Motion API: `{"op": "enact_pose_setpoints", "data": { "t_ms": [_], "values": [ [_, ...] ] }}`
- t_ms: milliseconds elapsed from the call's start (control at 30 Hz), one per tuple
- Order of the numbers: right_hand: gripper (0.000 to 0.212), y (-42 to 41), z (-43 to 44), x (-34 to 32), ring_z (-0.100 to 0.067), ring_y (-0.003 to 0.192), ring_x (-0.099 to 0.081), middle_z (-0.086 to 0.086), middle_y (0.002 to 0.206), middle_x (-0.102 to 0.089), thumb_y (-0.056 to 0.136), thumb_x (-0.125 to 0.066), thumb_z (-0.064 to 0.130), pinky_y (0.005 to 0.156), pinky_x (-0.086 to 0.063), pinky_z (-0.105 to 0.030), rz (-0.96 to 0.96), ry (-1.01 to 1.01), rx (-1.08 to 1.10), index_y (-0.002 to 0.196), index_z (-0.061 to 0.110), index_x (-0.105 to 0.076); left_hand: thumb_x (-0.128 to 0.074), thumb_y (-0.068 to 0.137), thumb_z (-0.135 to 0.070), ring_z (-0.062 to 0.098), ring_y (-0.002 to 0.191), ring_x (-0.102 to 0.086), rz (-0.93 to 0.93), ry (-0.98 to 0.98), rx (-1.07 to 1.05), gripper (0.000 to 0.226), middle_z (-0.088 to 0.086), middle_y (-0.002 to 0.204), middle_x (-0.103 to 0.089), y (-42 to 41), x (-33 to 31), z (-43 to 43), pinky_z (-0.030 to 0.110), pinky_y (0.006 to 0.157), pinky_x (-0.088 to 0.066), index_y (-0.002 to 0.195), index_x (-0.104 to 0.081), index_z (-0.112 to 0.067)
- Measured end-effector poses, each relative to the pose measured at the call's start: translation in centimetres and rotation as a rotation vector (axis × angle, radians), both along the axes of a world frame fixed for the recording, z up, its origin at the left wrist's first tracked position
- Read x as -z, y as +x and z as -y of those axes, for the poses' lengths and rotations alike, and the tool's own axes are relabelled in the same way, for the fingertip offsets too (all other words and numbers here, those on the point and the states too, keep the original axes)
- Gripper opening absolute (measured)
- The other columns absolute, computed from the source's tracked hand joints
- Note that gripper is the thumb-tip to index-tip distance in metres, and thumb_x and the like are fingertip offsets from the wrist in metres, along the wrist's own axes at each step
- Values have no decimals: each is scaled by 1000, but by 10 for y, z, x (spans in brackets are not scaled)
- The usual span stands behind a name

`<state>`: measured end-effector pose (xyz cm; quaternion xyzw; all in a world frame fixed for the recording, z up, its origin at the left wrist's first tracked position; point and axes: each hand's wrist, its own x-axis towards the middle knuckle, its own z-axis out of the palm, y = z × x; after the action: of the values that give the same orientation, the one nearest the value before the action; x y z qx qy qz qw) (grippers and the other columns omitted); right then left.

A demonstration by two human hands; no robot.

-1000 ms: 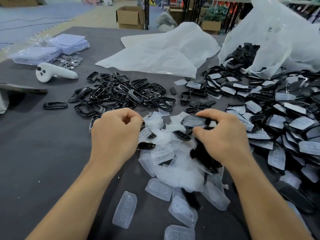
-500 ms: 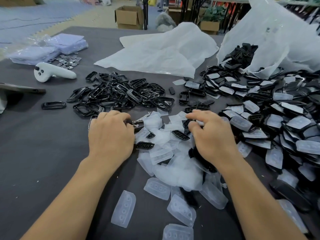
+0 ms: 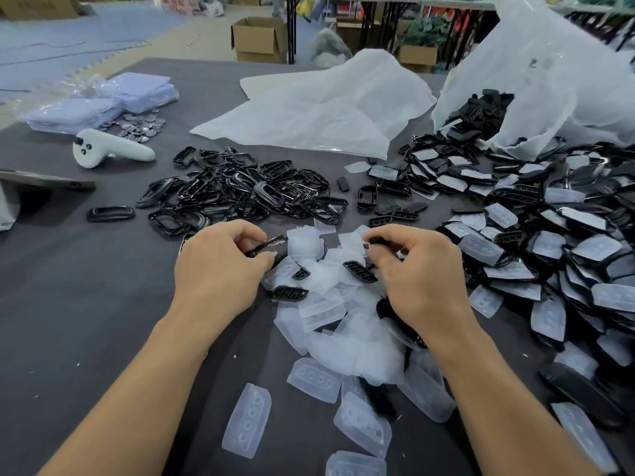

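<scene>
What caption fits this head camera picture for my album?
Left hand grips a black frame, right hand pinches a black piece over clear pads.

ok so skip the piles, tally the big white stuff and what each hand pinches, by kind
white plastic bag: 2
white controller: 1
black frame in left hand: 1
small black part in right hand: 1
total: 5

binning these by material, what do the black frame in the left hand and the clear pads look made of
Black frame, pinched by the left hand: likely hard plastic, glossy, with bright highlights along its rim. Clear pads: probably soft silicone or rubber, frosted, translucent, with moulded round bumps. The right hand pinches a black piece, mostly hidden.
</scene>
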<state>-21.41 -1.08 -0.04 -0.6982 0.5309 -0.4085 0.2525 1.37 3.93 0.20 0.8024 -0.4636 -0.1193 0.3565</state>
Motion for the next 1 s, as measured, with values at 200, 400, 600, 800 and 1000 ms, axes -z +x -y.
{"op": "enact_pose_setpoints", "data": {
  "t_ms": [200, 400, 600, 800, 1000],
  "values": [
    [22, 18, -20, -5, -29, 59, -61, -2, 69, -69, 100, -63, 17, 48, -48, -35, 250, 69, -135, 104, 39, -65, -64, 91, -37, 13, 65, -55, 164, -158, -64, 18, -9, 64, -60, -10, -2, -7, 33, 59, -38, 75, -65, -29],
    [18, 32, -33, -2, -18, 51, -58, 4, 63, -68, 95, -68, 21, 50, -51, -31, 152, 100, -186, 95, 37, -61, -67, 95, -15, -13, 87, -62, -16, -290, 147, 29, -37, 79, -65, -28, -8, -12, 2, 76, -42, 110, -74, -39],
    [20, 33, -31, -2, -7, 65, -61, 17, 74, -69, 96, -68, 17, 59, -49, -20, 93, 82, -225, 87, 35, -69, -77, 86, -22, -5, 72, -70, -231, -245, 189, 28, -25, 77, -75, -38, -4, -10, 22, 76, -53, 92, -73, -49],
    [31, 29, -27, -6, -2, 59, -61, 14, 76, -73, 95, -67, 9, 55, -45, -12, 201, 158, -199, 95, 39, -64, -76, 75, -33, 8, 66, -74, -502, -275, 166, 19, -11, 71, -77, -33, -8, -8, 28, 73, -55, 88, -78, -46],
    [16, 20, -19, -13, -17, 52, -65, -6, 66, -73, 87, -73, 3, 52, -50, -27, 416, 306, -184, 82, 18, -73, -62, 90, -3, 7, 67, -66, -689, -307, 188, 40, -6, 80, -79, -27, -10, -4, 16, 63, -52, 87, -84, -36]
  ]
}}
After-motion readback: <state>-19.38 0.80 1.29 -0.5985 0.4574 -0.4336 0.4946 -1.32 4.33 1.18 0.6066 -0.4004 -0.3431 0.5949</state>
